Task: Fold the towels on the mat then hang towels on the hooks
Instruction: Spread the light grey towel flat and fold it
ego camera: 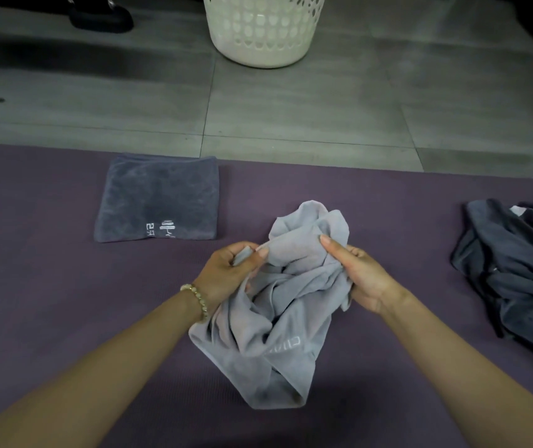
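Crumpled light grey towel (278, 305) over purple mat (64, 286), left hand (229, 270) and right hand (362, 279) each in pinching grip

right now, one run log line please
light grey towel: crumpled | left hand: grips it | right hand: grips it | folded towel: on mat | dark towel pile: unfolded

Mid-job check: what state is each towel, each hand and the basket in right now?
dark grey towel: folded flat on the mat.
light grey towel: crumpled, unfolded, held by both hands.
dark heap: crumpled, unfolded, at the mat's right end.
left hand: pinches the light grey towel.
right hand: grips the light grey towel.
basket: upright on the floor.
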Tool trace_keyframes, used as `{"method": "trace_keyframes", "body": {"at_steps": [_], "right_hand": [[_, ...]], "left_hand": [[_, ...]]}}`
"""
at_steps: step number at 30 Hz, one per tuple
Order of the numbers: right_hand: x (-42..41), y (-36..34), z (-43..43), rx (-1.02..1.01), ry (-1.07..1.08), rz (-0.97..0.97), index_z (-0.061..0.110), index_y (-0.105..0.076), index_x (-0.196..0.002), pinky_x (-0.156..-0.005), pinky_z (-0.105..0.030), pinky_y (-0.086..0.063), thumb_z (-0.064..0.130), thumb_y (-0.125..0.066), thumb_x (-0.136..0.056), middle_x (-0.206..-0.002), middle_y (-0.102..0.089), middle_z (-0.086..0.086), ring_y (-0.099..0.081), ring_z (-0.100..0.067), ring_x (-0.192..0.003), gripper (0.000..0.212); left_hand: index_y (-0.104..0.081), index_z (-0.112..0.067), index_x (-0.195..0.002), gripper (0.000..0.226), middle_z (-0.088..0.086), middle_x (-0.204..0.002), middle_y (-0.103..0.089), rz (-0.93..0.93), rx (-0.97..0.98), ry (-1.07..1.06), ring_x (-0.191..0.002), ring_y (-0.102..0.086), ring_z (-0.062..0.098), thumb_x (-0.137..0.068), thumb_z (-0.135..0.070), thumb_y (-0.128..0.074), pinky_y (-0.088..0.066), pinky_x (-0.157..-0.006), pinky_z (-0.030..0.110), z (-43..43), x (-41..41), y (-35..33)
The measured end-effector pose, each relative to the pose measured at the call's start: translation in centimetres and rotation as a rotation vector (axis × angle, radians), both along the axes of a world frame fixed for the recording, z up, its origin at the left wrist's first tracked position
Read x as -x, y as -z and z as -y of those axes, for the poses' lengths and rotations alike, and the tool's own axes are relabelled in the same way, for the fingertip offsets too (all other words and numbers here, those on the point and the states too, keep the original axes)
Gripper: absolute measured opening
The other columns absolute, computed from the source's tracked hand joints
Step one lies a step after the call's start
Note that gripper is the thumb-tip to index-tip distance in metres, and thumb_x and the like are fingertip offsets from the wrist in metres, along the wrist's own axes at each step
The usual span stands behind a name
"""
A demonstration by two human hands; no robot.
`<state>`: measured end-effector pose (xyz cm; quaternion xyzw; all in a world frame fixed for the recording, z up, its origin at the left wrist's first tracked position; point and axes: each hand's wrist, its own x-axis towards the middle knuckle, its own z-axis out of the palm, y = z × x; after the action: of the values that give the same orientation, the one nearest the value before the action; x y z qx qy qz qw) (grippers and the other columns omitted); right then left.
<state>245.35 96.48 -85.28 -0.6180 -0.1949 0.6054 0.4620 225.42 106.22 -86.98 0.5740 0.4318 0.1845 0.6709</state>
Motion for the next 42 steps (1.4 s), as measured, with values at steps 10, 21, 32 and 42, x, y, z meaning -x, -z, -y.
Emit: {"method": "trace_keyframes", "body": {"at_steps": [10, 21, 32, 42], "right_hand": [[-0.8, -9.2, 1.6, -0.034, -0.014, 0.161, 0.013, -0.048, -0.103, -0.078, -0.031, -0.049, 0.052, -0.087, -0.050, -0.096, -0.066, -0.007, -0.063, -0.017, -0.089, 0.077], [6.6, -32.1, 4.4, -0.456, -0.285, 0.424, 0.012, -0.066, -0.078, -0.062, -0.015, -0.045, 0.022, -0.064, -0.085, -0.066, -0.066, 0.008, -0.059, -0.001, -0.063, 0.012], [13.0, -41.4, 8.4, -0.786, -0.123, 0.582, 0.012, -0.073, -0.088, -0.072, -0.013, -0.048, 0.011, -0.066, -0.084, -0.083, -0.074, 0.010, -0.066, 0.000, -0.081, 0.008], [14.5, -44.3, 11.4, -0.698, -0.080, 0.540, 0.016, -0.062, -0.104, -0.068, -0.024, -0.050, 0.016, -0.069, -0.083, -0.076, -0.064, -0.012, -0.061, -0.016, -0.072, 0.022]], "left_hand": [[-0.059, -0.011, -0.078, 0.022, -0.003, -0.058, -0.057, 0.032, -0.272, -0.121, -0.057, -0.052, 0.010, -0.093, -0.026, -0.057, -0.046, -0.060, 0.021, -2.8, -0.1, -10.8], [-0.063, -0.007, -0.095, 0.022, -0.015, -0.052, -0.056, 0.165, -0.354, -0.085, -0.045, -0.049, -0.004, -0.094, -0.027, -0.055, -0.042, -0.049, 0.012, 1.1, 3.8, -29.7], [-0.067, -0.010, -0.095, 0.026, -0.004, -0.044, -0.045, 0.381, -0.244, 0.021, -0.037, -0.038, 0.006, -0.095, -0.030, -0.051, -0.036, -0.039, 0.016, 10.7, 7.8, -41.6], [-0.067, -0.005, -0.107, 0.021, -0.012, -0.056, -0.062, 0.391, -0.365, 0.103, -0.043, -0.051, -0.004, -0.089, -0.013, -0.063, -0.040, -0.048, 0.008, 14.8, 10.7, -44.2]]}}
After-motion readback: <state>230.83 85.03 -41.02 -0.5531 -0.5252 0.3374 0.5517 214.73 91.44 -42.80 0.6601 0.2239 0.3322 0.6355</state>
